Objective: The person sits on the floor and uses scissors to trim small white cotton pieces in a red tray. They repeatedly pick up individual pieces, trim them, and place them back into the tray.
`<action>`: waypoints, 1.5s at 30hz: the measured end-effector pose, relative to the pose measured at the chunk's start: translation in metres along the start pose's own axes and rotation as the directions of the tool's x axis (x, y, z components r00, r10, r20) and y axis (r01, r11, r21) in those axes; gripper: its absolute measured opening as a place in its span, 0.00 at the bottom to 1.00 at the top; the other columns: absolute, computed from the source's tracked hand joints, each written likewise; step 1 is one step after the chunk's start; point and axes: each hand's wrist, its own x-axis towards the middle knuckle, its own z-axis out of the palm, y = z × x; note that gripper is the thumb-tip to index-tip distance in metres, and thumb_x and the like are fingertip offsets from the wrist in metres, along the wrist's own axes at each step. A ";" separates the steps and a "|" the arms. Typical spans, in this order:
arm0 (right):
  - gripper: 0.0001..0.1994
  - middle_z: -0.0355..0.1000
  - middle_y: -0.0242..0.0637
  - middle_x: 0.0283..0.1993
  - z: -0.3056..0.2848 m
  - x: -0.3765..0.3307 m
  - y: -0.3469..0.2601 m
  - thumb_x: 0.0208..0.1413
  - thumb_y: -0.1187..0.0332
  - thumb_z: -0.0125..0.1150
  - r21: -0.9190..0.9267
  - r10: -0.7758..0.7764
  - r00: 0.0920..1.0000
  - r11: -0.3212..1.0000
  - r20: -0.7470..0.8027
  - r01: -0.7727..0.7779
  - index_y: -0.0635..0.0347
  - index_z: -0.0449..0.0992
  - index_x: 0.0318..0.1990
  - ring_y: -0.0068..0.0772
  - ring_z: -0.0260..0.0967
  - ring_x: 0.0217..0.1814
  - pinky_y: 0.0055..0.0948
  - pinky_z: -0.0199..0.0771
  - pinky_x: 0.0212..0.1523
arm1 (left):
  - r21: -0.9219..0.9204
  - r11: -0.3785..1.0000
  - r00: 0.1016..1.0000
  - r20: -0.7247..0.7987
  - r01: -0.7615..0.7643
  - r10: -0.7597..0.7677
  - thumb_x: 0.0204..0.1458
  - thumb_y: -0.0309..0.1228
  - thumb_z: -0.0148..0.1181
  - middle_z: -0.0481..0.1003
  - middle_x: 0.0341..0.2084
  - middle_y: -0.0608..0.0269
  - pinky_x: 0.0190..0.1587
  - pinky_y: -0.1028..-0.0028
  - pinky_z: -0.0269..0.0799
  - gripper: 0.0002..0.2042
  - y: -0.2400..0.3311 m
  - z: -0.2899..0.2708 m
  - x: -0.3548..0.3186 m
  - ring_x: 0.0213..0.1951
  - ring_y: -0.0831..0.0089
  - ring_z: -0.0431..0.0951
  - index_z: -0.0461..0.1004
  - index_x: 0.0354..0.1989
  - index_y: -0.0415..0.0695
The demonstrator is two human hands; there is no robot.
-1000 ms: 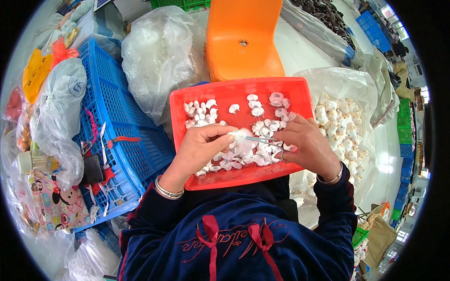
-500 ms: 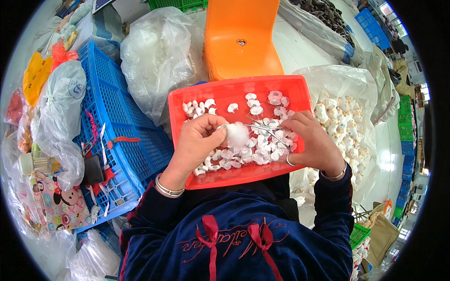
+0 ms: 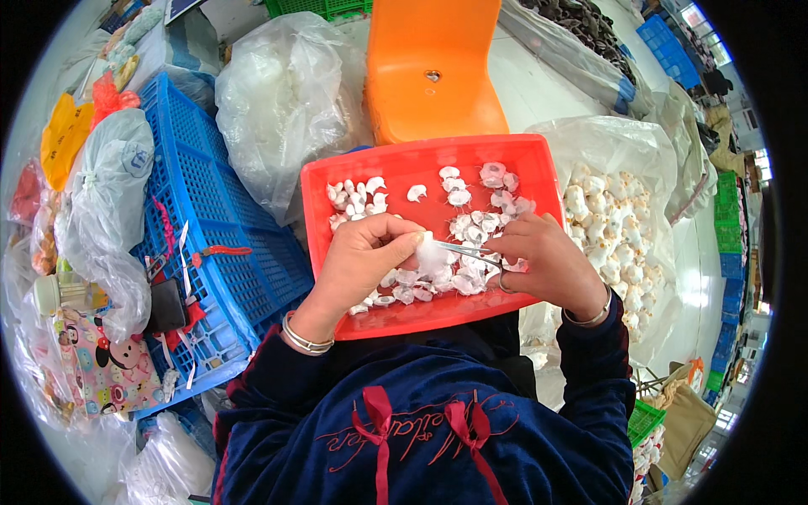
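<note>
Over a red plastic tub (image 3: pixel 429 323), my left hand (image 3: pixel 358 263) pinches a tuft of white stuffing (image 3: pixel 433 261) between thumb and fingertips. A small white piece may sit inside that pinch, but the fingers hide it. My right hand (image 3: pixel 551 263) grips slim metal ring-handled forceps (image 3: pixel 463 249), a finger or thumb through a ring. Their jaws are together and the tips reach into the stuffing by the left fingertips. Below the hands, many small white fabric pieces (image 3: pixel 417 295) lie in the tub. Plump white pieces (image 3: pixel 358 199) are grouped at its far left.
An orange chair (image 3: pixel 438 93) stands beyond the tub, beside a clear bag of white stuffing (image 3: pixel 286 109). On the right, an open plastic bag holds small cream stuffed pieces (image 3: pixel 610 223). A blue crate (image 3: pixel 244 261) at left carries red-handled pliers (image 3: pixel 222 252) and a dark phone-like object (image 3: pixel 167 305).
The forceps' jaws have come together and moved left into the stuffing. My right hand has closed up around the handles. The tuft looks smaller and hangs lower from my left fingers.
</note>
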 end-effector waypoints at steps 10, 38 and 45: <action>0.27 0.74 0.41 0.46 -0.012 -0.003 -0.004 0.37 0.64 0.78 -0.105 -0.046 0.990 0.994 -0.132 0.032 0.60 0.79 0.49 0.48 0.67 0.55 0.46 0.69 0.58 | -0.093 0.995 0.994 -0.101 0.038 -0.047 0.62 0.26 0.59 0.80 0.28 0.67 0.29 0.82 0.73 0.05 -0.012 -0.008 0.007 0.25 0.84 0.77 0.79 0.38 0.37; 0.23 0.74 0.37 0.42 0.021 0.005 -0.003 0.41 0.63 0.77 -0.128 -0.023 0.981 0.992 -0.195 -0.002 0.55 0.81 0.48 0.44 0.68 0.53 0.43 0.64 0.58 | -0.311 0.951 0.993 -0.112 0.004 -0.041 0.63 0.26 0.60 0.81 0.34 0.62 0.34 0.77 0.81 0.08 -0.012 0.000 0.009 0.32 0.77 0.81 0.80 0.46 0.36; 0.17 0.75 0.34 0.37 0.007 0.008 -0.007 0.45 0.62 0.75 -0.153 0.002 1.000 0.988 -0.019 -0.005 0.54 0.83 0.44 0.41 0.69 0.47 0.43 0.65 0.52 | -0.151 0.988 0.998 -0.065 -0.029 0.020 0.63 0.28 0.61 0.82 0.33 0.64 0.34 0.81 0.78 0.09 -0.015 0.001 0.008 0.30 0.83 0.79 0.81 0.45 0.36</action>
